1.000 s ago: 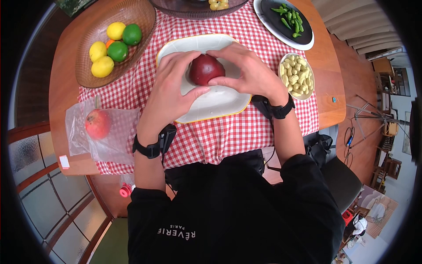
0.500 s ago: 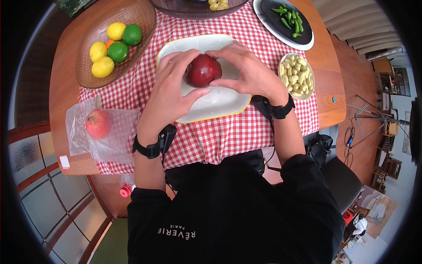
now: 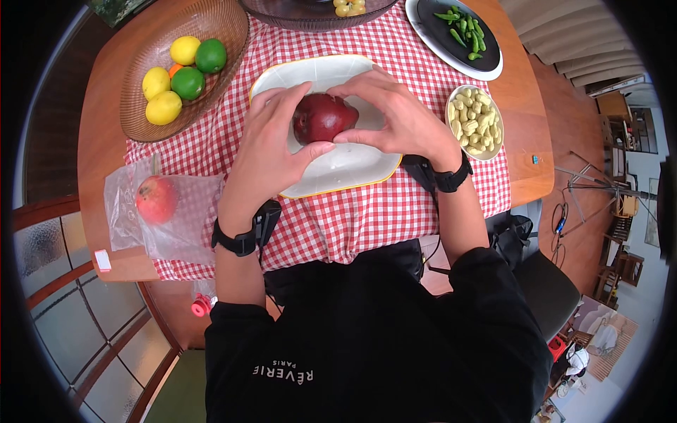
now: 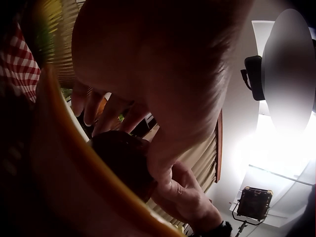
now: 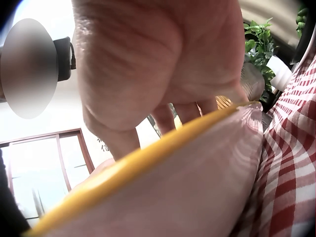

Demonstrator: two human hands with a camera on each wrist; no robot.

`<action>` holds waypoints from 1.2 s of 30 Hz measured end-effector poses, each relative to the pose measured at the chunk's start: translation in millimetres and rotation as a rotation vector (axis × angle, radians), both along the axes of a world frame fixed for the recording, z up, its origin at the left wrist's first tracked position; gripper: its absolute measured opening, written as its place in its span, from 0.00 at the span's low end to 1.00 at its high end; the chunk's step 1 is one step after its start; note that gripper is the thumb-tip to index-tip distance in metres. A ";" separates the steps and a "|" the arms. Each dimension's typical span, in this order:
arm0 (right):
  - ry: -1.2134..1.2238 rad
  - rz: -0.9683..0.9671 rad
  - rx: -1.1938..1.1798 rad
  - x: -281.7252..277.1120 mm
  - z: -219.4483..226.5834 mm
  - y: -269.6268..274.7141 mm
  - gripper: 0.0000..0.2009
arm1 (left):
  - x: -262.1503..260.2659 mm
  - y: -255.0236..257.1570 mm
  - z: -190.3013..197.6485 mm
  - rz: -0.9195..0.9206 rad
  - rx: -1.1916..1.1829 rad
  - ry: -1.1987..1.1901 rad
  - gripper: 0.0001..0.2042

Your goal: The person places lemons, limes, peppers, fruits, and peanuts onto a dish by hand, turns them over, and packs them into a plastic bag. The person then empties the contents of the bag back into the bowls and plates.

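Note:
A glossy dark red fruit, rounded with a tapering end toward the right, is over the white yellow-rimmed dish. My left hand curves round its left side, fingers at the far side and thumb at the near side. From the right, my right hand holds it with thumb and fingers. In the left wrist view the fruit is a dark shape behind the dish's rim. The rim hides the fruit in the right wrist view, where my right palm shows above it.
A brown ribbed bowl holds lemons and green citrus at the back left. A reddish round fruit sits with a clear plastic bag. Peanuts fill a bowl on the right. Green peppers lie on a dark plate.
The dark red fruit has turned between my hands, its tapered end now pointing right, and has shifted slightly left and nearer me. My hands have stayed almost in place.

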State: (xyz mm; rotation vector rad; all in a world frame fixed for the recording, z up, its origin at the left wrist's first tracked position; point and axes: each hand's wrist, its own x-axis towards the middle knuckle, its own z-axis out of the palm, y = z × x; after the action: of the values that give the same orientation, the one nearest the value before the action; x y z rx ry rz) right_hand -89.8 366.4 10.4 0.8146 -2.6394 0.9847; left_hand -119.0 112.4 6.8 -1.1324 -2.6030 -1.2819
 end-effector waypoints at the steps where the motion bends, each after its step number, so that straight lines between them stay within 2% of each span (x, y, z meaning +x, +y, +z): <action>1: -0.001 0.000 0.000 0.0 0.3 0.0 0.33 | -0.3 -1.3 -1.0 0.024 -0.062 -0.018 0.41; 3: 0.019 -0.043 -0.038 -0.3 0.8 -0.8 0.33 | -0.7 -2.4 -1.0 0.051 -0.125 -0.037 0.41; 5: 0.012 -0.063 -0.033 0.6 2.2 -2.1 0.34 | -3.0 -1.6 0.7 -0.046 -0.077 0.022 0.40; 8: -0.003 -0.062 0.001 0.4 -1.9 1.6 0.35 | -4.5 1.5 0.4 -0.088 -0.053 0.115 0.39; 12: -0.069 -0.005 -0.005 2.3 -0.3 0.2 0.36 | 0.3 1.0 1.5 -0.106 0.052 0.016 0.39; 14: -0.044 -0.013 -0.020 1.4 -0.2 -2.0 0.35 | -0.7 -2.4 -5.6 -0.003 -0.103 0.039 0.40; 18: -0.018 -0.055 0.012 1.2 0.6 -0.7 0.35 | 1.5 -1.7 1.6 0.024 -0.143 -0.031 0.39; 20: -0.002 -0.046 0.021 0.1 -1.3 1.9 0.36 | -0.5 -0.8 5.5 -0.025 -0.124 0.049 0.37; 27: -0.018 -0.039 0.013 0.9 1.6 2.9 0.37 | -0.3 1.1 6.6 -0.033 -0.065 0.073 0.37; 33: -0.057 -0.047 0.045 5.3 6.8 2.1 0.41 | 0.4 3.1 10.5 -0.079 0.080 0.075 0.37; 36: -0.007 -0.021 0.062 4.1 1.5 2.2 0.38 | 0.4 4.7 10.8 -0.106 0.147 0.069 0.35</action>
State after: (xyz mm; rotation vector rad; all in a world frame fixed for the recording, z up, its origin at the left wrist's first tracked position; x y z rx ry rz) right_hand -85.7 368.6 11.9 0.7958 -2.6916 0.9058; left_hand -118.5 117.1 17.6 -1.2794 -2.3856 -1.4006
